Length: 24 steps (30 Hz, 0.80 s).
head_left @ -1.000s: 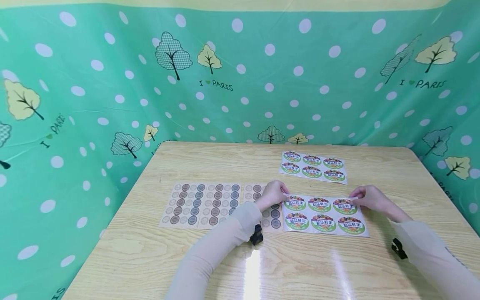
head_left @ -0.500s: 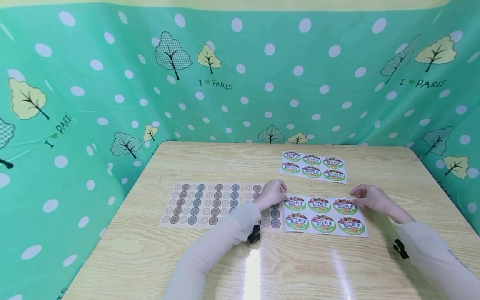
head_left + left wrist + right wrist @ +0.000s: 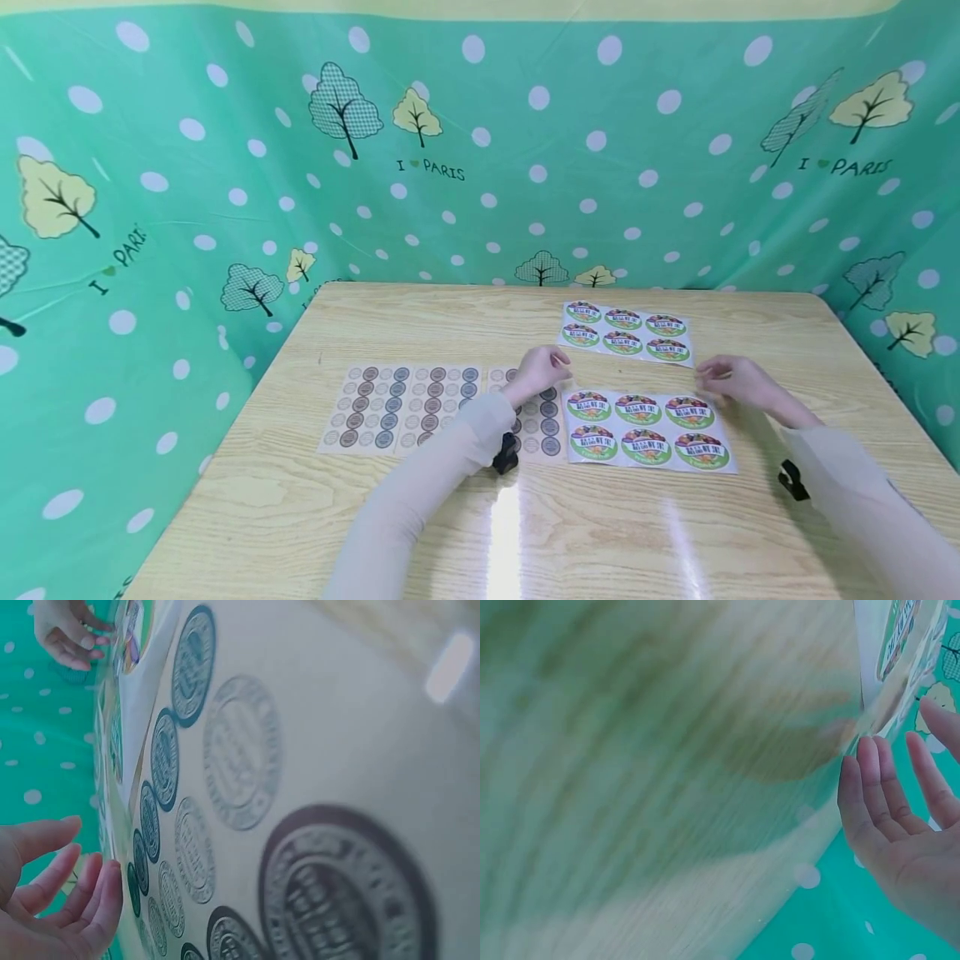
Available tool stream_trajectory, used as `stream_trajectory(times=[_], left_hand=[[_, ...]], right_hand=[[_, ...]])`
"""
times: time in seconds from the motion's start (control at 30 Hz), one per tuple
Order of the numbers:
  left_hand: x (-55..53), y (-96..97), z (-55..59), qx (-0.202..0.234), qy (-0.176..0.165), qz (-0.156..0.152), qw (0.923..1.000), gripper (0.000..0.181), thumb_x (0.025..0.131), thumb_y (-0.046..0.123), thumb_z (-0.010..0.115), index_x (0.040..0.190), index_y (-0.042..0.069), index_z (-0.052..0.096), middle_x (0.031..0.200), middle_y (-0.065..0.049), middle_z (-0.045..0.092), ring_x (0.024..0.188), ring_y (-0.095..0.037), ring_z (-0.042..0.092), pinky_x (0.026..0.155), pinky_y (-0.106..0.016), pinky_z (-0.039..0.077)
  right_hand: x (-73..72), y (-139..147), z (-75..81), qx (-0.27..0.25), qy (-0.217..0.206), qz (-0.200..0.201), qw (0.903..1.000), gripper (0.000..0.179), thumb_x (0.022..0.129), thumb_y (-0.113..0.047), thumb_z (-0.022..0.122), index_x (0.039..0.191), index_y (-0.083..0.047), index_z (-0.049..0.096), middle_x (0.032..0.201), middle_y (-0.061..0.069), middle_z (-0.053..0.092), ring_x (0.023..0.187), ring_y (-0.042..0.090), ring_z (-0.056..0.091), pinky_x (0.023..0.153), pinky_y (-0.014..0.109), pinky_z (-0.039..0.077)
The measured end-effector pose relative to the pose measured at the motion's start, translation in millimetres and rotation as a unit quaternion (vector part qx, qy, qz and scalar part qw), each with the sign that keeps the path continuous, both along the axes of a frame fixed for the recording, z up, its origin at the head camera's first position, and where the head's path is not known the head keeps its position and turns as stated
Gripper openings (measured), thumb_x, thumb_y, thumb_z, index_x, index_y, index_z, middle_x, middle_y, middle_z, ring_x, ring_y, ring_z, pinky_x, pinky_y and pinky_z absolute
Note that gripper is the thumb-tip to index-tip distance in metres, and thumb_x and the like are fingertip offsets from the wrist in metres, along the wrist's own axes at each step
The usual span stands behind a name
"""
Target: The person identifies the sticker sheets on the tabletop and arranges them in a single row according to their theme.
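Observation:
In the head view my left hand point(image 3: 538, 372) hovers above the right-hand sheet of round brown and grey stickers point(image 3: 542, 435), by the upper left corner of a white sheet of oval fruit stickers point(image 3: 647, 421). My right hand point(image 3: 738, 382) is just beyond that sheet's upper right corner. Neither hand holds anything. The left wrist view shows the left hand point(image 3: 64, 892) with fingers loosely bent and the thumb apart. In the right wrist view, the right hand point(image 3: 907, 810) has its fingers spread beside the table surface.
A second sheet of oval fruit stickers point(image 3: 624, 333) lies farther back. Two more sheets of round stickers point(image 3: 367, 410) lie side by side on the left of the wooden table point(image 3: 277, 508). A green patterned cloth point(image 3: 480, 192) hangs behind the table.
Both hands have let go of the upper corners of the near fruit sticker sheet and moved slightly up and away from it. The sheet stays flat in place.

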<state>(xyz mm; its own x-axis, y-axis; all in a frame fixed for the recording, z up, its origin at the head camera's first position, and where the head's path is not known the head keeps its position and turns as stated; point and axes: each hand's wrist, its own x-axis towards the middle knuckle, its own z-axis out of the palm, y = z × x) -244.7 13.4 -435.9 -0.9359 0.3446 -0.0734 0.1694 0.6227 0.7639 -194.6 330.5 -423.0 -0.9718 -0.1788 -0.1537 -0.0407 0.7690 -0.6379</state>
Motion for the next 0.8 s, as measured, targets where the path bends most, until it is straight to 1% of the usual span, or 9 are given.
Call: stream_trajectory(times=[0.1,0.2,0.33,0.47,0.5,0.57,0.7,0.73,0.8], left_hand=[[-3.6,-0.2,0.7,0.008,-0.005,0.006,0.9999,0.019,0.079,0.009,0.067,0.096,0.002,0.065,0.079,-0.004,0.058,0.067,-0.009,0.050,0.056,-0.014,0.041],[-7.4,-0.1,1.5,0.014,-0.006,0.011,0.9998,0.019,0.080,0.010,0.067,0.097,0.002,0.065,0.081,-0.006,0.060,0.068,-0.010,0.051,0.056,-0.014,0.042],[-13.7,-0.2,2.7,0.014,-0.004,0.026,0.9996,0.019,0.080,0.010,0.067,0.096,0.002,0.065,0.083,-0.007,0.061,0.069,-0.011,0.052,0.057,-0.015,0.042],[-21.8,-1.2,1.1,0.020,-0.010,0.045,0.9987,0.019,0.079,0.009,0.068,0.096,0.002,0.065,0.083,-0.008,0.061,0.068,-0.011,0.051,0.056,-0.015,0.042],[-37.5,0.4,-20.0,0.023,-0.004,0.049,0.9985,0.019,0.079,0.013,0.069,0.095,0.005,0.066,0.082,-0.006,0.061,0.068,-0.011,0.051,0.056,-0.016,0.042],[-40.4,0.3,-20.2,0.030,-0.014,0.060,0.9977,0.019,0.079,0.013,0.069,0.095,0.004,0.066,0.084,-0.007,0.063,0.069,-0.013,0.055,0.058,-0.018,0.045],[-43.2,1.6,-19.9,0.034,-0.026,0.082,0.9957,0.018,0.079,0.013,0.068,0.096,0.005,0.066,0.085,-0.007,0.063,0.070,-0.014,0.056,0.058,-0.019,0.046],[-29.8,0.3,0.8,0.035,-0.039,0.086,0.9949,0.019,0.080,0.010,0.067,0.097,0.002,0.065,0.087,-0.009,0.063,0.072,-0.015,0.056,0.059,-0.018,0.046],[-30.9,1.7,0.3,0.039,-0.039,0.089,0.9945,0.019,0.081,0.010,0.067,0.097,0.002,0.065,0.087,-0.008,0.062,0.071,-0.013,0.054,0.056,-0.017,0.043]], right_hand=[[-3.9,2,2.0,-0.004,-0.003,0.002,1.0000,0.041,0.084,-0.012,0.061,0.113,0.015,0.051,0.097,0.027,0.058,0.085,0.027,0.058,0.061,0.025,0.050],[-6.6,2,6.2,-0.007,-0.014,-0.001,0.9999,0.043,0.085,-0.013,0.060,0.117,0.014,0.049,0.100,0.029,0.057,0.083,0.025,0.058,0.063,0.027,0.051],[-10.7,1,9.7,-0.012,-0.025,-0.006,0.9996,0.045,0.087,-0.015,0.058,0.119,0.014,0.047,0.103,0.029,0.055,0.081,0.021,0.058,0.064,0.027,0.051],[-17.7,1,7.4,-0.017,-0.021,-0.010,0.9996,0.043,0.088,-0.014,0.056,0.119,0.014,0.047,0.103,0.030,0.055,0.082,0.023,0.059,0.064,0.027,0.051],[-19.9,1,6.5,-0.018,-0.019,-0.012,0.9996,0.043,0.088,-0.014,0.056,0.119,0.014,0.047,0.103,0.031,0.055,0.082,0.024,0.059,0.064,0.027,0.051],[-24.3,2,4.0,-0.016,-0.017,-0.018,0.9996,0.042,0.088,-0.013,0.055,0.119,0.014,0.047,0.103,0.031,0.054,0.080,0.024,0.059,0.063,0.026,0.051],[-31.1,4,1.5,-0.013,-0.019,-0.030,0.9993,0.043,0.089,-0.015,0.055,0.120,0.013,0.045,0.104,0.031,0.053,0.080,0.024,0.057,0.064,0.028,0.051],[-32.5,4,0.9,-0.012,-0.020,-0.034,0.9992,0.043,0.089,-0.015,0.054,0.121,0.013,0.045,0.105,0.031,0.053,0.080,0.025,0.057,0.065,0.028,0.051],[-35.5,5,0.4,-0.015,-0.023,-0.041,0.9988,0.044,0.089,-0.016,0.054,0.122,0.012,0.044,0.107,0.031,0.051,0.084,0.027,0.056,0.067,0.029,0.050]])
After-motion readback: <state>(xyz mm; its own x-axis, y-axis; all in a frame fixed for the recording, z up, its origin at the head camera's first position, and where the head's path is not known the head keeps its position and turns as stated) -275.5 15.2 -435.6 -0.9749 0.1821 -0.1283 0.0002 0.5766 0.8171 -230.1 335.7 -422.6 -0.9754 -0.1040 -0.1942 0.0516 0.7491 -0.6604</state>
